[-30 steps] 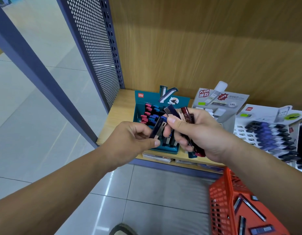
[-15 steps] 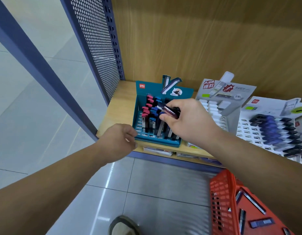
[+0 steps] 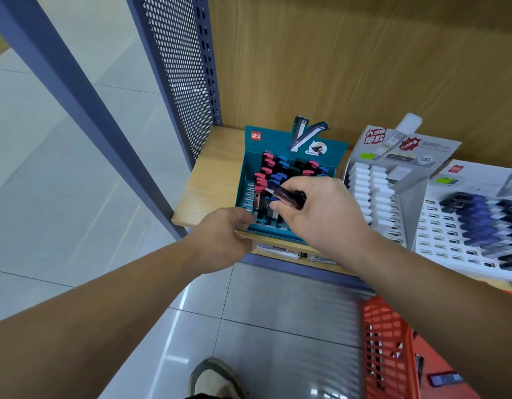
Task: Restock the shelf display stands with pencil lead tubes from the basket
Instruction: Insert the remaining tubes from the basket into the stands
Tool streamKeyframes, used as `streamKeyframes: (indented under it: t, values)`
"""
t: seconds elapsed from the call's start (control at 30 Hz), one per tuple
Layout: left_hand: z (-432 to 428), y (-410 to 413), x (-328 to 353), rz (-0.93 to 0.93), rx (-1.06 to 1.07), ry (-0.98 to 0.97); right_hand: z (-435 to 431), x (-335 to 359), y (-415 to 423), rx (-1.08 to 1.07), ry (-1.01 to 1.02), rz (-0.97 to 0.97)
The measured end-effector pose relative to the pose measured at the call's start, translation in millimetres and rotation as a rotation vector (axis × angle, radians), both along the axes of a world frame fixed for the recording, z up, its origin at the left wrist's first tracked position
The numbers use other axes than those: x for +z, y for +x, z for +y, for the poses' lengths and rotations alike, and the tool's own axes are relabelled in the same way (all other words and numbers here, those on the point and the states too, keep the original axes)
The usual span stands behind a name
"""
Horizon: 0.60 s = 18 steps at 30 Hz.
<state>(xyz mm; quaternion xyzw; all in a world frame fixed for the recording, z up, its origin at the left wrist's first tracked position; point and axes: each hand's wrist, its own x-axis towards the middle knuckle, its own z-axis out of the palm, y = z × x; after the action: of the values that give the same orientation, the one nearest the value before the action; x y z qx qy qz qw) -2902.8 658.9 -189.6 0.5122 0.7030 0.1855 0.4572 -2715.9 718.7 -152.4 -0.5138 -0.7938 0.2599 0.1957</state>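
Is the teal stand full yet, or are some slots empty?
Not full. The teal stand shows empty slots in its front-left rows, left of the pink-capped tubes.

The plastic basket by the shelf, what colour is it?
The mesh plastic basket is orange-red, clearest in the head view.

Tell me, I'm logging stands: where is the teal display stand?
Head view: the teal display stand sits at the shelf's left end, between the perforated panel and the grey stand.
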Motion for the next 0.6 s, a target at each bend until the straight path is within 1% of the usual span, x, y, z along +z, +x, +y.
streamKeyframes:
  t: [0.23, 0.3, 0.4, 0.47, 0.53, 0.57, 0.6]
  values:
    - [0, 2, 4, 0.015, -0.006, -0.012, -13, 4, -1, 0.018, 0.021, -0.063]
    - [-1, 2, 5, 0.01, -0.001, -0.014, -9, 9, -3, 0.033, 0.023, -0.13]
    - [-1, 3, 8, 0.013, 0.005, -0.009, -5, 15, -9, 0.09, 0.054, -0.289]
    - [-1, 4, 10, 0.016, 0.003, -0.008, -8, 14, -12, 0.111, 0.063, -0.336]
    - [-1, 3, 13, 0.017, -0.001, -0.006, -9, 10, -12, 0.094, 0.05, -0.32]
    - [-1, 3, 15, 0.018, -0.002, 0.002, -9, 10, -11, 0.077, 0.034, -0.266]
    - [-1, 3, 16, 0.014, 0.005, 0.011, -8, 9, -10, 0.051, 0.003, -0.173]
